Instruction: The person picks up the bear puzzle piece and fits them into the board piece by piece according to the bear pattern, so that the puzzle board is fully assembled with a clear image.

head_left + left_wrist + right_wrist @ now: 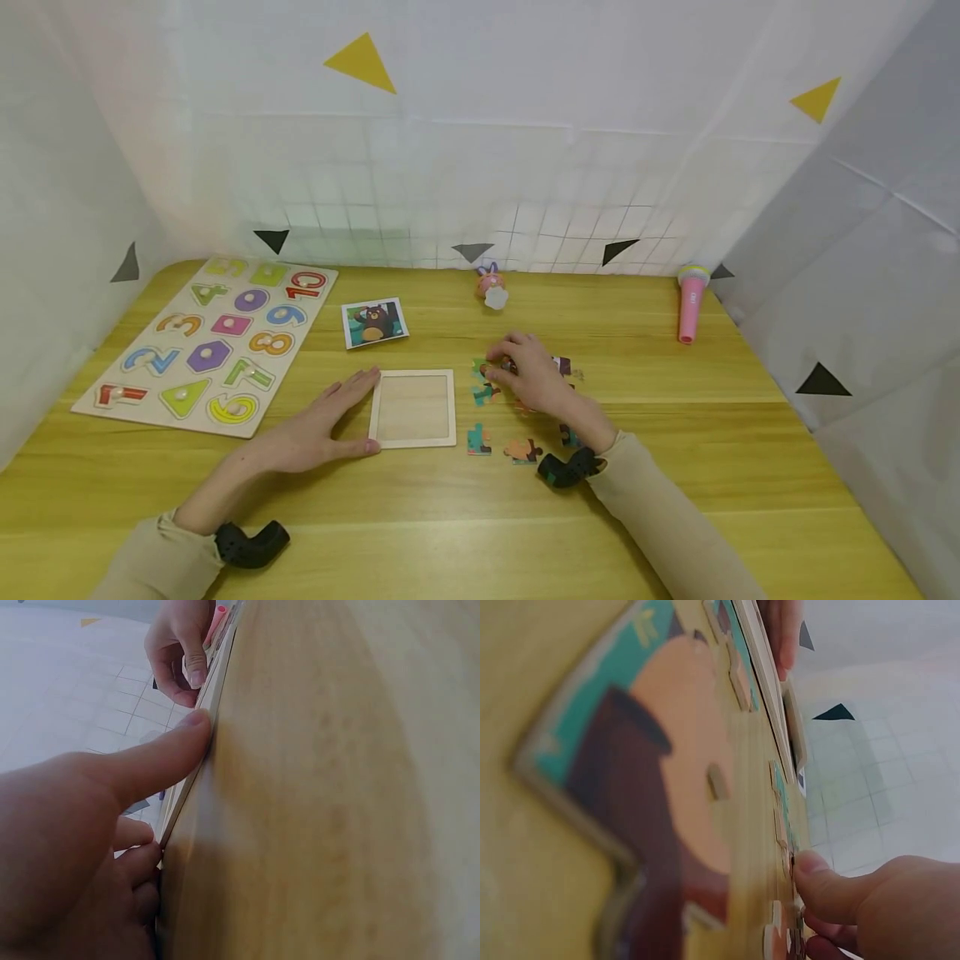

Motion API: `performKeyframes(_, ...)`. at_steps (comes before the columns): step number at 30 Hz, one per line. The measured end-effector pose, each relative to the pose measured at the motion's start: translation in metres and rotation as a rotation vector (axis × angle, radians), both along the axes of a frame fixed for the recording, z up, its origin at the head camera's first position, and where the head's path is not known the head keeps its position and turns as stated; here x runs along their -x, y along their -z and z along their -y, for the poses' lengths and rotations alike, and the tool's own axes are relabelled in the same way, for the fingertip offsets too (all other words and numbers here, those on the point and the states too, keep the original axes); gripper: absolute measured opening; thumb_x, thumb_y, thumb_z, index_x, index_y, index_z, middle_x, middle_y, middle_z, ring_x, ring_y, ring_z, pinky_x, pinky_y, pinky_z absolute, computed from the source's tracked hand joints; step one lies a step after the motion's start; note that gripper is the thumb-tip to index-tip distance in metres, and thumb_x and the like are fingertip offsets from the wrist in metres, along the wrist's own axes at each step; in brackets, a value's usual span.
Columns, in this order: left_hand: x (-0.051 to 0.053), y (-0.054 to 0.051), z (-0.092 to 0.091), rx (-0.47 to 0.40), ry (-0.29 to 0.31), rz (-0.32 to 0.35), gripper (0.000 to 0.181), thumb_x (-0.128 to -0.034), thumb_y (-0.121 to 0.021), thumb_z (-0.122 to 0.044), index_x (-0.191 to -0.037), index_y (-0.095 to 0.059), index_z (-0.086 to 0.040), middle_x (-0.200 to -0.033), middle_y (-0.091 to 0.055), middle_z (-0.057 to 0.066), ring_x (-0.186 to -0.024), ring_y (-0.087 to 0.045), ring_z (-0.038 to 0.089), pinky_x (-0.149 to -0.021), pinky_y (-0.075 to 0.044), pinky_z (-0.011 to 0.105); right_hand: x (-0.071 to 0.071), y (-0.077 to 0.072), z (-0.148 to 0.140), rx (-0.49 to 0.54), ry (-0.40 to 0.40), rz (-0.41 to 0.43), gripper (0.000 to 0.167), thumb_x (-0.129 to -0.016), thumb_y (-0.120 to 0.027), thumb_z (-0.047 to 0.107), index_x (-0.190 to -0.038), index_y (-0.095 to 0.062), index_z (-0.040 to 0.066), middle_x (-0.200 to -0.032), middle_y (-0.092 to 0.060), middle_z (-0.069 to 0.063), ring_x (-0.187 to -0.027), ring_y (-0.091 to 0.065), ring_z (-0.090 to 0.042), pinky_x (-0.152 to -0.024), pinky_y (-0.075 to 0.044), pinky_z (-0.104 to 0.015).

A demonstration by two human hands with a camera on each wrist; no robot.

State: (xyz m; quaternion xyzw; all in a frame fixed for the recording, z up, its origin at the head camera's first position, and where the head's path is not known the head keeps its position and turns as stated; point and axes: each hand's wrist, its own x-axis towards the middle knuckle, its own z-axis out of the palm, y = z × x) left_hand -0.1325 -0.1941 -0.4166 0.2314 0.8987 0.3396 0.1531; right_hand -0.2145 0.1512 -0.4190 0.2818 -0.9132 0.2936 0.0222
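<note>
A square wooden frame (pixel 452 408) lies flat on the table. My left hand (pixel 315 429) spans its left side, thumb at the near corner and fingertips at the far one; the left wrist view shows that thumb (pixel 161 757) on the edge. Right of the frame, my right hand (pixel 536 375) has thumb and fingers curled at a puzzle piece (pixel 508 365) among several others, partly covering them. In the right wrist view, its thumb (pixel 829 889) touches a small piece at the cluster's edge. Nearer me lie a teal piece (pixel 478 440) and an orange-brown piece (pixel 522 451).
A number and shape board (pixel 281 367) lies at the left. Behind the frame is a bear picture card (pixel 375 323). A small rabbit-eared toy (pixel 491 286) stands at the back middle, and a pink toy microphone (pixel 689 308) lies at the back right, near the white backdrop.
</note>
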Motion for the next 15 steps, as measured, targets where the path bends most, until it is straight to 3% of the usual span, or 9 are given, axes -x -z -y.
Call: performKeyframes(15, -0.0004, -0.0015, -0.0004, -0.014, 0.016, -0.02, 0.095, -0.0916, -0.068, -0.05, -0.161, -0.016, -0.012, -0.168, -0.012, 0.013, -0.154, -0.008, 0.036, -0.123, -0.004, 0.058, -0.0018, -0.0043, 0.0001, 0.071, 0.003, 0.023, 0.022, -0.099, -0.063, 0.014, -0.116, -0.065, 0.001, -0.108, -0.066, -0.011, -0.101, -0.057, -0.026, -0.084, -0.052, -0.04)
